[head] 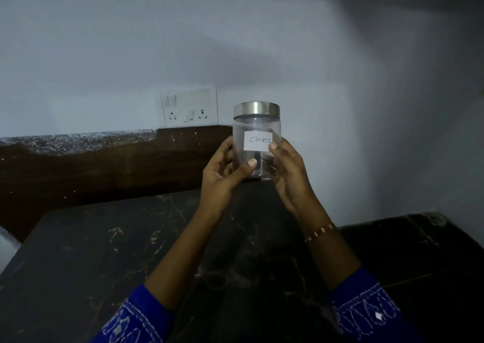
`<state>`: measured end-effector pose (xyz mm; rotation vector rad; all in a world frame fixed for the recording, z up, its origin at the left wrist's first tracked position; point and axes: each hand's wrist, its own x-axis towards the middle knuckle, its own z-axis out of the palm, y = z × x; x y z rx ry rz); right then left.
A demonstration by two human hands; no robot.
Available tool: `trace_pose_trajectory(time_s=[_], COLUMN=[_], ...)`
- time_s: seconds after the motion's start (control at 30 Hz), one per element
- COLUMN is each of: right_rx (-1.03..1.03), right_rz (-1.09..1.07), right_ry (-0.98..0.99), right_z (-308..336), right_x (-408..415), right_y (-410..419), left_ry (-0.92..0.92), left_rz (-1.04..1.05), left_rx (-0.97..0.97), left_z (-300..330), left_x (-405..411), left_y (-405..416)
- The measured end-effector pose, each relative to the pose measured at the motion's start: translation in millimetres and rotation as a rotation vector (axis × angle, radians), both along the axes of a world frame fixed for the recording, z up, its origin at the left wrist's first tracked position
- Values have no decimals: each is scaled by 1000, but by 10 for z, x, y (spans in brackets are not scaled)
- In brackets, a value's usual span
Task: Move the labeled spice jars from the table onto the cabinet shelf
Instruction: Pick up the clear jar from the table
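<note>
A clear glass jar [257, 143] with a silver metal lid [256, 109] is held upright in the air, above the far edge of the dark counter [104, 251] and in front of the pale wall [262, 54]; a white paper label [258, 140] on its front reads "cloves"; the glass looks see-through and no contents can be made out in the dim light. The left hand [222, 175] wraps the jar's lower left side, its thumb [247, 166] pressed on the front glass below the label, the other fingers curled behind; the right hand [289, 171] clasps the right side, its thumb tip touching the label's right edge; both hands are closed on the jar. A beaded bracelet [318, 233] circles the right wrist; blue embroidered sleeves [366, 314] cover the forearms. The counter is black with pale marbling; a brown band runs along the wall behind it; a white switch plate [189, 107] with sockets sits on the wall just left of the jar; the room is dim.
</note>
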<state>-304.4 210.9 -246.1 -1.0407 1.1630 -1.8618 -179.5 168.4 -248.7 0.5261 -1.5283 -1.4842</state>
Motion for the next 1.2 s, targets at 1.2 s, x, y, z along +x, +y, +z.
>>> trace_pose_trajectory(time_s=[1.2], right_rx=[-242], right_rz=[-539], right_ry=[708], right_z=[3566], right_x=[-1923], right_y=[-899], left_ry=[-186], left_rz=[374], left_rx=[-863], left_z=[3546], left_x=[-2061], left_y=[-1027])
